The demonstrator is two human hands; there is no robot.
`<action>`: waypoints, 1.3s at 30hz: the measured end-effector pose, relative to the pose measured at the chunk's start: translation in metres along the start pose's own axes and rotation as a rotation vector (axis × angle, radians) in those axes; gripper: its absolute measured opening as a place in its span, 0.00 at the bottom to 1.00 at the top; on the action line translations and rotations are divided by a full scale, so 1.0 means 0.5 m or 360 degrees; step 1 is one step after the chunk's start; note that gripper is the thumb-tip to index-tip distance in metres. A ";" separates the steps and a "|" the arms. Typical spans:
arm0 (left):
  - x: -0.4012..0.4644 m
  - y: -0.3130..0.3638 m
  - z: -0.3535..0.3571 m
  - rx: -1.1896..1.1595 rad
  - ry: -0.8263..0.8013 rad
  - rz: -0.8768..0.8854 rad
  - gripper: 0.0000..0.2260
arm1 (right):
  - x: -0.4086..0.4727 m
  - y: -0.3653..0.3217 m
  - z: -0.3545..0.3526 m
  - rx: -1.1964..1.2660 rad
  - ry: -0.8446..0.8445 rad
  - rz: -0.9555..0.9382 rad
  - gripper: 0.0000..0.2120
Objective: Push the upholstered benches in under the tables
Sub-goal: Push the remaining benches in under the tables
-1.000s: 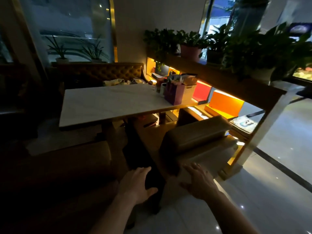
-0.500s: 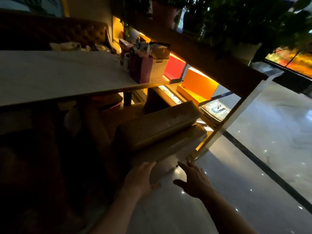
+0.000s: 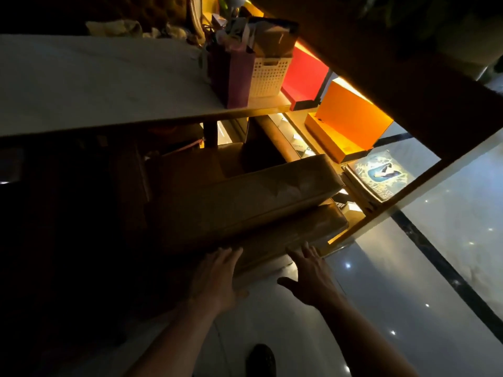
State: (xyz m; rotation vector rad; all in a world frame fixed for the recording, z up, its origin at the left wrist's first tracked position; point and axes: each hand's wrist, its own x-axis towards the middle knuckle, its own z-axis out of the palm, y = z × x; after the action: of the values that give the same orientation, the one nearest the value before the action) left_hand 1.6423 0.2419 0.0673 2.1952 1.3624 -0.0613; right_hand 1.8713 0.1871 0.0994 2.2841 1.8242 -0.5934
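Note:
A tan upholstered bench [image 3: 245,202] stands partly under the white marble table [image 3: 95,85], its near side facing me. My left hand [image 3: 215,278] lies flat with fingers spread against the bench's lower near edge. My right hand [image 3: 310,276] is spread as well, fingertips at the bench's lower right edge; whether it touches is hard to tell. Neither hand holds anything. The bench's left end is lost in the dark.
A purple bag [image 3: 234,74] and a white perforated basket [image 3: 269,74] stand at the table's right end. To the right, a lit wooden shelf holds a red box [image 3: 304,77], an orange box [image 3: 348,121] and a book [image 3: 381,175]. Glossy floor [image 3: 408,295] lies right; a dark shoe [image 3: 261,360] shows below.
My head has dropped lower and closer to the bench. Both hands have reached forward onto the bench's near edge, and the bench sits further under the table.

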 end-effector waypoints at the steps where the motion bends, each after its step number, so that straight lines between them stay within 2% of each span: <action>1: 0.014 -0.002 0.011 0.0008 0.0011 -0.0044 0.41 | 0.027 0.015 0.001 -0.0017 -0.0002 -0.0028 0.43; 7: 0.086 0.001 0.091 0.0004 0.0102 -0.0452 0.38 | 0.202 0.116 0.033 -0.0112 -0.0075 -0.0254 0.49; 10: 0.109 0.006 0.119 0.0046 0.0259 -0.0565 0.36 | 0.265 0.151 0.056 -0.0152 -0.0097 -0.0339 0.54; 14: 0.111 0.004 0.144 0.0164 0.0361 -0.0700 0.42 | 0.302 0.157 0.095 -0.0207 -0.0065 -0.0414 0.59; 21: 0.111 -0.033 0.152 0.0241 0.0454 -0.0699 0.43 | 0.311 0.141 0.114 -0.0308 0.0086 -0.0377 0.55; 32: 0.101 -0.070 0.162 0.0251 0.0543 -0.0578 0.38 | 0.302 0.111 0.114 -0.0357 0.0075 -0.0341 0.52; 39: 0.027 -0.129 0.155 0.0265 0.0548 -0.0547 0.38 | 0.245 0.051 0.159 -0.0267 0.0043 -0.0360 0.51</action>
State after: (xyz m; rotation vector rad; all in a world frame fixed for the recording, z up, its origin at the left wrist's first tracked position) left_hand 1.6136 0.2380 -0.0301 2.1478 1.9822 0.0841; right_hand 1.9015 0.2623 -0.0251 2.0054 2.0763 -0.4234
